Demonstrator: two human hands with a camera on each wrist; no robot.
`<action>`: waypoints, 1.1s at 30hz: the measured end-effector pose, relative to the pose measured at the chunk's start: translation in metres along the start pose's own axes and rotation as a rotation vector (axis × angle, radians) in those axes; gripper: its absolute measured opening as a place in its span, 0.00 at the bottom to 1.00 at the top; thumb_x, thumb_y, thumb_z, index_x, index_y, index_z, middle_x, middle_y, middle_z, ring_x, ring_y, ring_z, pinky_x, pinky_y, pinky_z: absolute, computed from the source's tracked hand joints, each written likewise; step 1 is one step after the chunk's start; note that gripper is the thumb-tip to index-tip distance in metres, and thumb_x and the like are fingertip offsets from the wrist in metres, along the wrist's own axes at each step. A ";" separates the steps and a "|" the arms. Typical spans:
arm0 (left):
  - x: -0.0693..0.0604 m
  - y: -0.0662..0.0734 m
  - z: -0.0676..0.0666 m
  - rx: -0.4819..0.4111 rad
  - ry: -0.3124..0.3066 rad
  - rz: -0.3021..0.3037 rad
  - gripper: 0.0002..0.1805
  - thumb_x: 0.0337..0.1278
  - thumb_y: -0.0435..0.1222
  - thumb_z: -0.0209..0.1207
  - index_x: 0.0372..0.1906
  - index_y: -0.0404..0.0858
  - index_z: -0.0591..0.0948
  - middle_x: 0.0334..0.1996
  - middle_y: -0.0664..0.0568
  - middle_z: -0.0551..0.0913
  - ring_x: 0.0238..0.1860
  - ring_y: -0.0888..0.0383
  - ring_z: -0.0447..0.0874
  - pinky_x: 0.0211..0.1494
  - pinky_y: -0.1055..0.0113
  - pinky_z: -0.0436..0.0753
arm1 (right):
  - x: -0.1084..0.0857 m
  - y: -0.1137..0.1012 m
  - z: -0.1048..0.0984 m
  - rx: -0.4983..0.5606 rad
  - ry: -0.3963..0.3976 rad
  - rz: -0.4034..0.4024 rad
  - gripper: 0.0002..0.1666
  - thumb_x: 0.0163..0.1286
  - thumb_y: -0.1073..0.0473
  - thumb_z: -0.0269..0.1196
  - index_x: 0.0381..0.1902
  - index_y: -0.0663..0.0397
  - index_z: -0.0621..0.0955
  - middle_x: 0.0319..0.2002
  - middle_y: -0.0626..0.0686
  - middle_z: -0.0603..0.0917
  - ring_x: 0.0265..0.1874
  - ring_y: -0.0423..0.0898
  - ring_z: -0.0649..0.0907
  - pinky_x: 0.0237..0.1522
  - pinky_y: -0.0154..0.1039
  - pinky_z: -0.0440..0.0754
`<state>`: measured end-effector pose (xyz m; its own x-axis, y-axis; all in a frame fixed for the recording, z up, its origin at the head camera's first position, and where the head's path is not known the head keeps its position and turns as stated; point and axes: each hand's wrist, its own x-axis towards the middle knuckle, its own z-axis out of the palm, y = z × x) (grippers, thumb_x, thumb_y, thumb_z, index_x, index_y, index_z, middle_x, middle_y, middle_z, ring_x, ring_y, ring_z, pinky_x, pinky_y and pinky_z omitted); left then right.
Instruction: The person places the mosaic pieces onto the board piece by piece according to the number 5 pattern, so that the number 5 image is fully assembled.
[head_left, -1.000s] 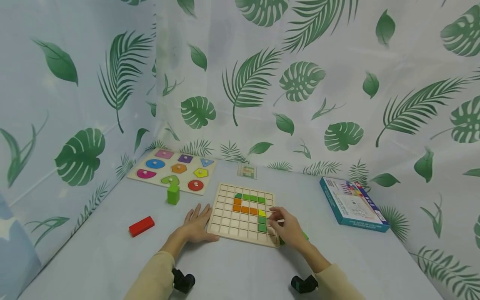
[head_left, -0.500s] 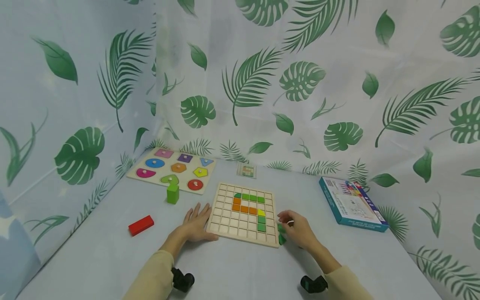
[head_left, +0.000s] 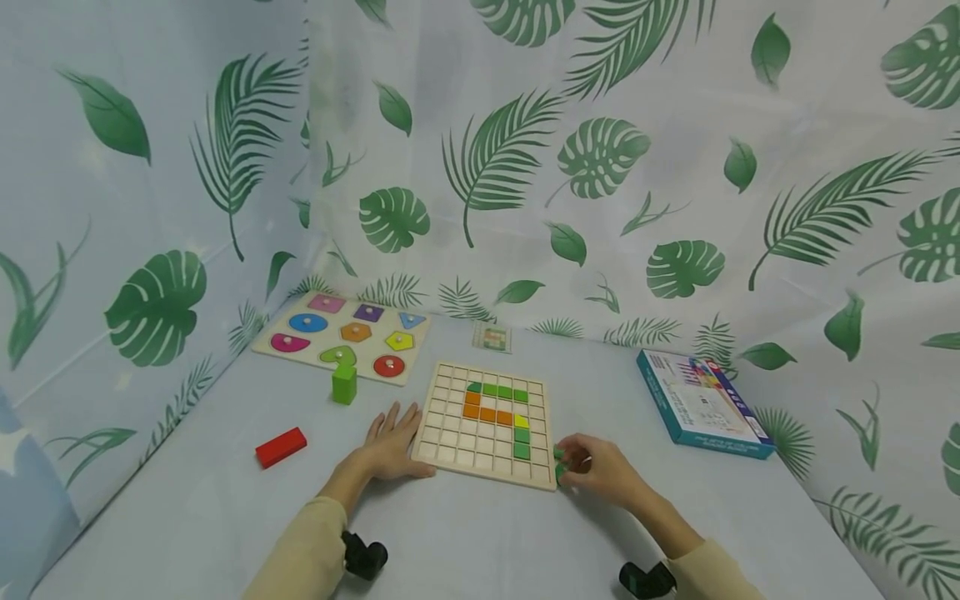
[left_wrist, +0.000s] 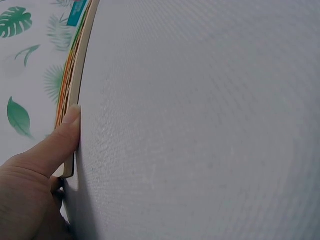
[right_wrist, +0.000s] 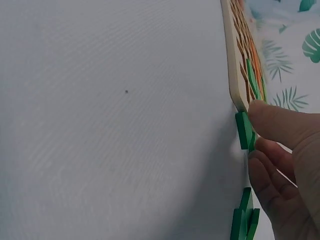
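The grid board (head_left: 465,442) lies flat on the pale table (head_left: 480,542) between the hands, and it is the largest thing that could go astray: a bump on its right edge might slide it and jog whatever sits in its cells. The left hand (head_left: 392,447) guards against that, fingers spread, gripping nothing, thumb against the board's edge near the corner; if that thumb slackens, the brace goes.

The right hand (head_left: 600,468) is just beside the opposite edge, thumb and fingers curled close together at the loose green tiles (right_wrist: 244,131). Whether one is pinched I cannot fairly tell, since the fingers hide the contact. These tiles, and the green cluster (right_wrist: 244,220) near them, are thin and tightly grouped, so a careless pinch could take two or tip one over.

Smallest of all, the single yellow tile (head_left: 521,422) could be dislodged by a brushing fingertip.
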<state>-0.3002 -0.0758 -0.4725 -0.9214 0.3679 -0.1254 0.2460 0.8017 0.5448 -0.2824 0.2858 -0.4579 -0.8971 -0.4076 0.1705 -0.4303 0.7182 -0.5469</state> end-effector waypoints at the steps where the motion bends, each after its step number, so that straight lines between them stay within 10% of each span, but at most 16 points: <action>1: 0.000 0.000 0.000 0.000 0.000 0.001 0.55 0.46 0.54 0.66 0.72 0.32 0.53 0.74 0.41 0.47 0.73 0.42 0.31 0.71 0.48 0.34 | -0.001 0.000 0.000 0.002 -0.013 0.008 0.24 0.49 0.66 0.73 0.45 0.61 0.79 0.31 0.47 0.80 0.30 0.41 0.79 0.33 0.32 0.81; 19: 0.000 0.000 0.000 -0.004 -0.021 -0.006 0.55 0.47 0.54 0.66 0.73 0.33 0.51 0.74 0.42 0.45 0.73 0.43 0.29 0.71 0.48 0.33 | -0.006 -0.007 0.006 -0.009 -0.017 0.032 0.29 0.49 0.80 0.60 0.50 0.59 0.76 0.35 0.47 0.79 0.36 0.45 0.79 0.40 0.37 0.81; 33: -0.003 0.001 -0.003 -0.025 -0.028 0.000 0.55 0.48 0.53 0.66 0.73 0.32 0.51 0.74 0.41 0.45 0.73 0.43 0.29 0.71 0.49 0.31 | -0.006 -0.003 0.007 -0.061 0.045 0.050 0.26 0.49 0.72 0.70 0.47 0.58 0.77 0.31 0.44 0.80 0.31 0.42 0.78 0.32 0.33 0.78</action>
<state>-0.2985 -0.0773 -0.4692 -0.9125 0.3810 -0.1489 0.2377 0.7901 0.5651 -0.2748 0.2825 -0.4628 -0.9205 -0.3457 0.1819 -0.3891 0.7706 -0.5047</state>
